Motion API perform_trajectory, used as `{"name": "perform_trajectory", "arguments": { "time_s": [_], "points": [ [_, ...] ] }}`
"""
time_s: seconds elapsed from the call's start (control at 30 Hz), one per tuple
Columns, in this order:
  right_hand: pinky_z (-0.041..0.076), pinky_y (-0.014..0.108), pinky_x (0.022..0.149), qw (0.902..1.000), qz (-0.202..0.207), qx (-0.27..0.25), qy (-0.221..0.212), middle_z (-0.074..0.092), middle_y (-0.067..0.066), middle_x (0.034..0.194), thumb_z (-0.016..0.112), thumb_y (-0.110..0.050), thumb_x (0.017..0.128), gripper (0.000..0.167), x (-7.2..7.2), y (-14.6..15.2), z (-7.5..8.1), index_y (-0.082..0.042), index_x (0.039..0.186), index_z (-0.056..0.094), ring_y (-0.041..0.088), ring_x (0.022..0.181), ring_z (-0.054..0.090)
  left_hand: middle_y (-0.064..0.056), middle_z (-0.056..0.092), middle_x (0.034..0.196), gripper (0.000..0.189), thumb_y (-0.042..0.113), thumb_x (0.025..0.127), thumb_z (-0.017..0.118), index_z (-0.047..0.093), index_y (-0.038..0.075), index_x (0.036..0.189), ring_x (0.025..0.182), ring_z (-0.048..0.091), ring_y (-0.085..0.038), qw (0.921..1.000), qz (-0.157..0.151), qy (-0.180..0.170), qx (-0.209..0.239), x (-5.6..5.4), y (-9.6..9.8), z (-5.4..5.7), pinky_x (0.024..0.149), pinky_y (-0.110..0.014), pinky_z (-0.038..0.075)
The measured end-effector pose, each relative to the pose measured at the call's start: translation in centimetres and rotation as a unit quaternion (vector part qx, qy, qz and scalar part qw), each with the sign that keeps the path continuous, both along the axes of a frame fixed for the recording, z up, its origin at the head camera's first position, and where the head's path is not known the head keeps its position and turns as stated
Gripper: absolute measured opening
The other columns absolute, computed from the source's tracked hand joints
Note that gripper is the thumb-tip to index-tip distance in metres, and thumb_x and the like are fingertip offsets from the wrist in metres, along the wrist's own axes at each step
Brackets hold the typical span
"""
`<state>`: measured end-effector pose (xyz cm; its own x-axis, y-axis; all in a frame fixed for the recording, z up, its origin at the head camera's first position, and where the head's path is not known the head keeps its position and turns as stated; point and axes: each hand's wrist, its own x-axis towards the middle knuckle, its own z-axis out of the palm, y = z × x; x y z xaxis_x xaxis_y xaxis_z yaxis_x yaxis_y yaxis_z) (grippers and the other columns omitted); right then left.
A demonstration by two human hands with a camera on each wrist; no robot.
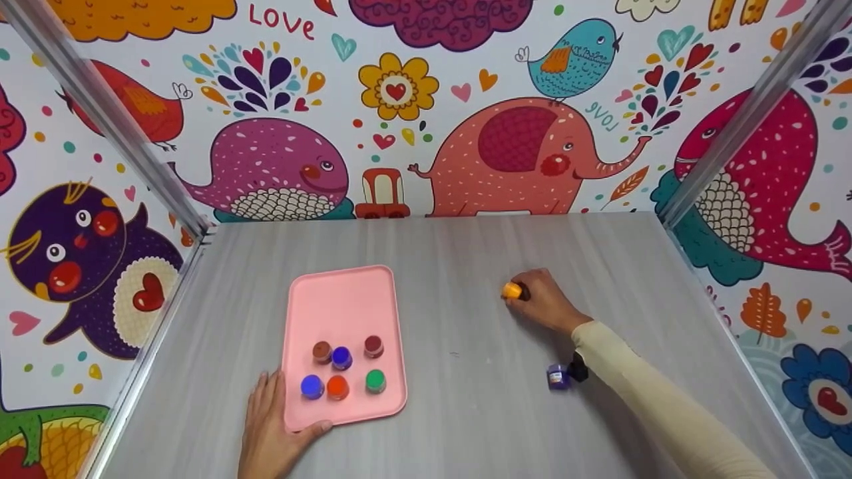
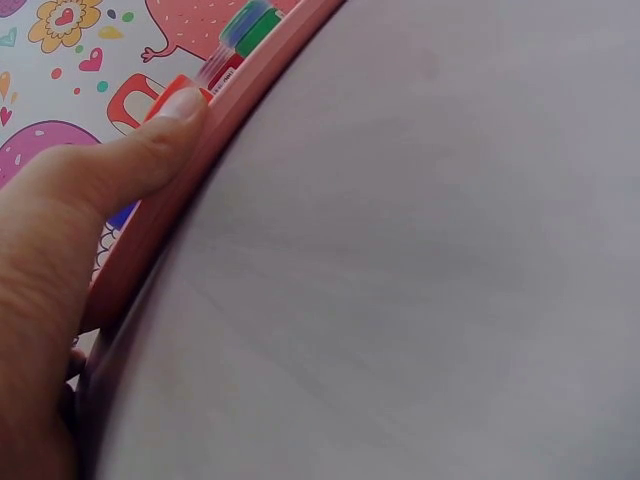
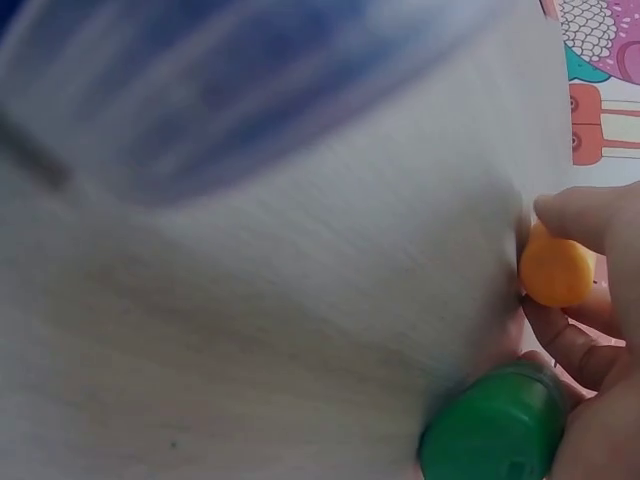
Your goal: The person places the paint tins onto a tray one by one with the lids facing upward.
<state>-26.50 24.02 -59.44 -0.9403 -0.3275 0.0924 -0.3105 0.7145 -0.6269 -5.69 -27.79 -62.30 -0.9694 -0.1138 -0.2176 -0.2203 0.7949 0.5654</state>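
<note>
My left hand (image 1: 266, 419) holds the near left corner of a pink tray (image 1: 346, 293), thumb over the rim and fingers along the left side. Small paint jars stand in the tray, among them a brown jar (image 1: 322, 352), a dark red jar (image 1: 373, 346), a red-orange jar (image 1: 337, 387) and a green jar (image 1: 375, 381). Right of the tray, my right hand (image 1: 547, 303) pinches an orange paint jar (image 1: 512, 291) between thumb and fingers. Against that palm in the right wrist view is another green-lidded jar (image 3: 495, 425); I cannot tell whether the hand grips it.
A purple jar (image 1: 558, 376) lies on the grey table (image 1: 459, 412) beside my right wrist, next to the black wrist camera (image 1: 578, 368). Two blue jars, one a darker blue jar (image 1: 341, 358), are also in the tray. Printed wall panels (image 1: 399, 146) enclose the table's back and sides.
</note>
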Motion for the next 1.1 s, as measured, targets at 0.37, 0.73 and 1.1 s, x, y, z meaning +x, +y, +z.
{"name": "perform_trajectory", "arguments": {
  "time_s": [0.37, 0.73, 1.1],
  "points": [
    [0.051, 0.050, 0.105, 0.9998, -0.006, 0.004, -0.016, 0.070, 0.012, 0.117, 0.086, -0.009, 0.096, 0.027, 0.4, -0.2, 0.6, -0.002, 0.120, 0.077, 0.034, 0.114, 0.055, -0.034, 0.012, 0.178, 0.149, 0.079, 0.077, 0.086, 0.011, -0.009, 0.172, 0.165, -0.001, -0.054, 1.0000, -0.003, 0.003, -0.003, 0.3, 0.1, -0.1, 0.133, -0.070, -0.004],
    [0.053, 0.053, 0.112, 0.9995, -0.019, -0.003, -0.024, 0.067, 0.013, 0.122, 0.086, -0.009, 0.096, 0.033, 0.7, -0.7, 1.3, 0.001, 0.126, 0.074, 0.033, 0.116, 0.055, -0.035, 0.013, 0.178, 0.149, 0.079, 0.078, 0.085, 0.010, -0.009, 0.172, 0.166, -0.001, -0.054, 1.0000, -0.005, 0.006, -0.006, 0.3, 0.0, -0.1, 0.133, -0.069, -0.003],
    [0.051, 0.053, 0.118, 0.9982, -0.032, -0.018, -0.047, 0.065, 0.011, 0.128, 0.085, -0.011, 0.098, 0.035, 0.7, -1.4, 2.1, -0.002, 0.130, 0.075, 0.032, 0.120, 0.054, -0.034, 0.012, 0.178, 0.149, 0.081, 0.077, 0.084, 0.012, -0.008, 0.172, 0.165, -0.001, -0.055, 0.9999, 0.004, -0.005, -0.009, 0.0, 0.2, 0.0, 0.132, -0.073, -0.003]
  ]
}}
